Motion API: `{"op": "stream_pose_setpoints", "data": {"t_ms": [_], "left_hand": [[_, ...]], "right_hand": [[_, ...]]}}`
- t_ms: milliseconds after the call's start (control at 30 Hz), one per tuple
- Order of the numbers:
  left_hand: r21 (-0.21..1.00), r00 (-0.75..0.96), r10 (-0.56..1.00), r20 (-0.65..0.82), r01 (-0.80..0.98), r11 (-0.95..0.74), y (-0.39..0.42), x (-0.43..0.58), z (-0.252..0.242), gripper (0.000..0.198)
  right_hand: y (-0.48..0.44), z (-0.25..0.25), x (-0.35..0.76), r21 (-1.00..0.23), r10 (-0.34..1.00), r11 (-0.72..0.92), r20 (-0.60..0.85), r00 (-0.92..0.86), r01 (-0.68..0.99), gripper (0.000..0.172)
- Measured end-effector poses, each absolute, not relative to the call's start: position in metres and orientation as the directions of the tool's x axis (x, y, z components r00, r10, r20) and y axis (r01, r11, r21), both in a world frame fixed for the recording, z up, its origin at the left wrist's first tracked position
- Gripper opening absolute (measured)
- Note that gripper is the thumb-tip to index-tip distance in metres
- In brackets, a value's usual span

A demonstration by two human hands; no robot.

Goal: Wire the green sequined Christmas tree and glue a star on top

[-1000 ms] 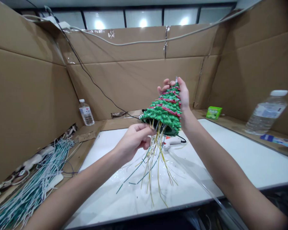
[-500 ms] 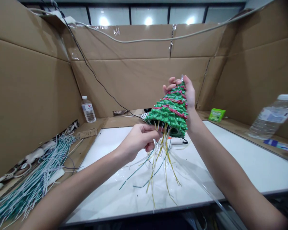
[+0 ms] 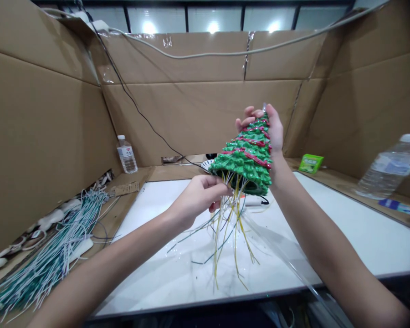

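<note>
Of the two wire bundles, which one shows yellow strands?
The hanging bundle, under the green tree; the other bundle, lying at left, looks teal and white.

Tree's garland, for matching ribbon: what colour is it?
The garland is pinkish red on the green tree, best seen in the head view.

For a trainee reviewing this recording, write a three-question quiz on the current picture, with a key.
1. Which hand holds the green tree near its tip, left or right?

2. True or false: the strands hanging beneath the tree are all yellow.

3. Fill in the blank: the long bundle of green and white strands lies to the ____ of the white work surface.

Key
1. The right hand.
2. False; some hanging strands are yellow, but white and green ones show too.
3. Left.
</note>
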State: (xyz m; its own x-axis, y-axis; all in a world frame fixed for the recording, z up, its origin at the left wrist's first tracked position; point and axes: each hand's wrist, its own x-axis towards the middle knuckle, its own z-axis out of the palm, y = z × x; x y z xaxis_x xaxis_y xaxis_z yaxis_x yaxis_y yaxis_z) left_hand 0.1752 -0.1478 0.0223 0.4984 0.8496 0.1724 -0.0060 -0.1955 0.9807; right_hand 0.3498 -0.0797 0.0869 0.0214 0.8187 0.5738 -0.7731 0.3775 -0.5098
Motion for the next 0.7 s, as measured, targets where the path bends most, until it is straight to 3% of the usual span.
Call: {"op": "stream_pose_setpoints", "data": {"t_ms": [400, 600, 700], "left_hand": [[0.983, 0.513, 0.841, 0.170, -0.033, -0.178, -0.1473, 0.1745, 0.0236, 0.008], [0.987, 0.509, 0.848, 0.146, -0.014, -0.162, -0.1488, 0.1743, 0.0243, 0.006], [0.991, 0.510, 0.851, 0.126, -0.027, -0.131, -0.1495, 0.1744, 0.0244, 0.006]], "right_hand": [[-0.0836, 0.0886, 0.3494, -0.495, 0.824, 0.339, 0.567, -0.002, -0.800, 0.040], [-0.0830, 0.0885, 0.3514, -0.498, 0.812, 0.357, 0.583, 0.000, -0.791, 0.031], [-0.0835, 0.0890, 0.3514, -0.493, 0.810, 0.333, 0.586, -0.024, -0.804, 0.037]]}}
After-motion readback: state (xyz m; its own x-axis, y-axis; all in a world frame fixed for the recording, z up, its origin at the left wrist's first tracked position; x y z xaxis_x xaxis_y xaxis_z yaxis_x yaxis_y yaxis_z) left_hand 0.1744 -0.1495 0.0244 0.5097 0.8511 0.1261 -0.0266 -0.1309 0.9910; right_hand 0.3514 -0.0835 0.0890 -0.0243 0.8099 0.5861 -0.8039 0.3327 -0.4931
